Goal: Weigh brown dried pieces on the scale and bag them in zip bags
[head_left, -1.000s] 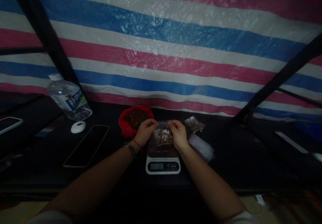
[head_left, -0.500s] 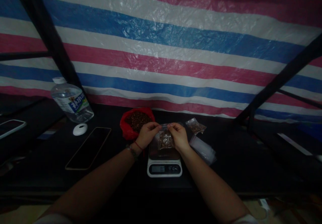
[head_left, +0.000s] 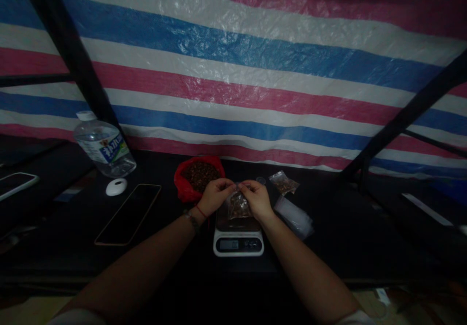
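Observation:
Both hands pinch the top edge of a small clear zip bag (head_left: 239, 207) with brown bits inside. My left hand (head_left: 216, 194) holds its left corner and my right hand (head_left: 258, 199) its right side, the fingertips nearly meeting. Below the bag is a white digital kitchen scale (head_left: 238, 245) with a dark plate and a lit display. A red plastic bag (head_left: 181, 189), rolled open and full of brown, bean-like pieces (head_left: 201, 174), stands just behind my left hand. Right of my right hand lie a filled zip bag (head_left: 284, 183) and a stack of flat clear bags (head_left: 295, 217).
A small clear round item (head_left: 260, 180) lies behind my right hand. Leftward are a dark phone (head_left: 128, 215), a white rounded object (head_left: 116, 187), a large clear bottle (head_left: 105, 147) and another phone (head_left: 16, 184). Black frame bars (head_left: 397, 125) slant before a striped plastic sheet (head_left: 233, 86).
My fingertips have drawn closer together along the bag's top edge, my right hand shifting slightly left. The round clear item behind my right hand now shows more plainly.

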A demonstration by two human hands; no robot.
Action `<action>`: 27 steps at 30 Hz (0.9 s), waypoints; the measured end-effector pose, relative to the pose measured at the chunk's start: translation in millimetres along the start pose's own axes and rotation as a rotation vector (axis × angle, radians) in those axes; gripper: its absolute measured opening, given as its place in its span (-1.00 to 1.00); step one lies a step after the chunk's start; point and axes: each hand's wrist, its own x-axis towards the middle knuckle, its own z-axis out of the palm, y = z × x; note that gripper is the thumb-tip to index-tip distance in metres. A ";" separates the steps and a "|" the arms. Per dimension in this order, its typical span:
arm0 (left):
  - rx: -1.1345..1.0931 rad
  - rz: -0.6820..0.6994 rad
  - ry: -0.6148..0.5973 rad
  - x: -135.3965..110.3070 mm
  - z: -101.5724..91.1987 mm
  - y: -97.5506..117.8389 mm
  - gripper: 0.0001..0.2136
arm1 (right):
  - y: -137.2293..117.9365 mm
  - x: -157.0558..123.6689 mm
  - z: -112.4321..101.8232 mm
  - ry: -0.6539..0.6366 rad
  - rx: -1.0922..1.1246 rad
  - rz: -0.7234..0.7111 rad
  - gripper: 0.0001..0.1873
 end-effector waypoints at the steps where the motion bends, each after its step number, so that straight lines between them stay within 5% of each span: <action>1: 0.013 0.010 -0.003 0.0 0.0 0.2 -0.77 | 0.1 0.2 -0.3 -0.008 -0.025 -0.008 -0.79; 19: 0.001 0.048 -0.015 -0.2 -4.0 -4.9 -0.78 | -8.9 -5.0 -1.0 0.006 -0.240 -0.107 -0.81; 27: -0.056 -0.011 0.093 2.4 -3.5 -11.3 -0.77 | -6.3 -3.7 -4.0 -0.025 -0.166 -0.111 -0.66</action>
